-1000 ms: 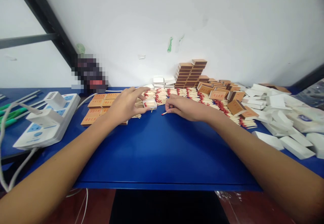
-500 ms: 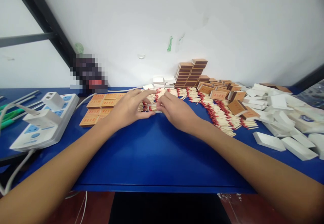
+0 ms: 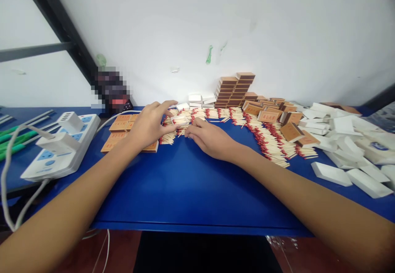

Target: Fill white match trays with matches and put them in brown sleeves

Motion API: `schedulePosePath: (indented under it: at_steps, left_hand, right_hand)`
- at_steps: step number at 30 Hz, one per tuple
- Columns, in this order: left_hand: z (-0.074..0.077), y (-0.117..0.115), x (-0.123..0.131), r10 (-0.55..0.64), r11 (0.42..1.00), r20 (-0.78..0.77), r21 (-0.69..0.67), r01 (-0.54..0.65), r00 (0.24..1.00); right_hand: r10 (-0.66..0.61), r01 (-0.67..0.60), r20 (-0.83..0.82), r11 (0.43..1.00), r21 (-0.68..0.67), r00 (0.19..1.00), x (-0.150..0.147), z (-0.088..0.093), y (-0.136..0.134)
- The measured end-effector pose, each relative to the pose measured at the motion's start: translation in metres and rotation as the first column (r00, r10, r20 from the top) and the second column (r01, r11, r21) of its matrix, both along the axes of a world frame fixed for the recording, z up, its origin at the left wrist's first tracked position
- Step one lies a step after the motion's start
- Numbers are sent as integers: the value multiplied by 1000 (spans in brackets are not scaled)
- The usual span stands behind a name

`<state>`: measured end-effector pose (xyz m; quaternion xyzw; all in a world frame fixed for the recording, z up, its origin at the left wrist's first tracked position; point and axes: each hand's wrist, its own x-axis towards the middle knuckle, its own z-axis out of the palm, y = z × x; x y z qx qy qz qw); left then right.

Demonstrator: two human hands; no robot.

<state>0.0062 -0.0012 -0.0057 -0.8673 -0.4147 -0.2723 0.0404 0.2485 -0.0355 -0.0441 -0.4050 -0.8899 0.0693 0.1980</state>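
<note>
My left hand (image 3: 150,124) pinches a small white matchbox tray (image 3: 180,120) with red-tipped matches in it, held a little above the blue table (image 3: 191,186). My right hand (image 3: 210,138) rests on the table just right of the tray, fingers curled at the edge of a long spread of loose matches (image 3: 262,135); what they hold, if anything, is hidden. Flat orange matchbox sleeves (image 3: 121,129) lie in rows under and left of my left hand.
A stack of brown matchboxes (image 3: 234,90) stands at the back by the white wall, with more scattered to its right. White inner trays (image 3: 342,141) pile up at the right. A white power strip (image 3: 58,143) with plugs and cables sits at the left.
My left hand has lifted the tray slightly up and back. My right hand moved left from the loose matches to the tray and now sits just beside it.
</note>
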Motion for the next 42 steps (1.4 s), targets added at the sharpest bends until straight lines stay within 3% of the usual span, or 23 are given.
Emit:
schedulePosePath:
  at_steps: [4, 9, 16, 23, 25, 28, 30, 38, 42]
  left_hand:
    - [-1, -1, 1, 1, 1000, -4, 2, -1, 1000]
    - [-2, 0, 1, 0, 1000, 0, 11, 0, 1000]
    - [-2, 1, 0, -4, 1000, 8, 29, 4, 1000]
    - [-1, 1, 0, 2, 1000, 9, 23, -2, 1000]
    - [-2, 1, 0, -4, 1000, 13, 23, 4, 1000]
    - [-2, 0, 1, -12, 1000, 15, 27, 11, 1000]
    - [-2, 0, 1, -12, 1000, 9, 29, 12, 1000]
    - [-1, -4, 4, -8, 1000, -2, 15, 8, 1000]
    - [0, -5, 5, -8, 1000, -8, 4, 8, 1000]
  right_hand:
    - [-30, 30, -59, 1000, 8, 998, 2, 0, 0]
    - [-207, 210, -163, 978, -2, 965, 0, -5, 7]
    - [-282, 280, -26, 958, -58, 959, 1, 0, 8]
    - [-165, 165, 3, 984, -60, 986, 0, 5, 3]
    - [-226, 227, 14, 972, -60, 974, -4, 6, -3]
    - [-404, 408, 62, 906, -111, 913, -11, 10, -13]
    - [-446, 457, 101, 876, -153, 889, -16, 13, -20]
    - [-499, 511, 123, 855, -94, 858, -35, 17, -23]
    - [-416, 438, 151, 884, -163, 897, -29, 21, -24]
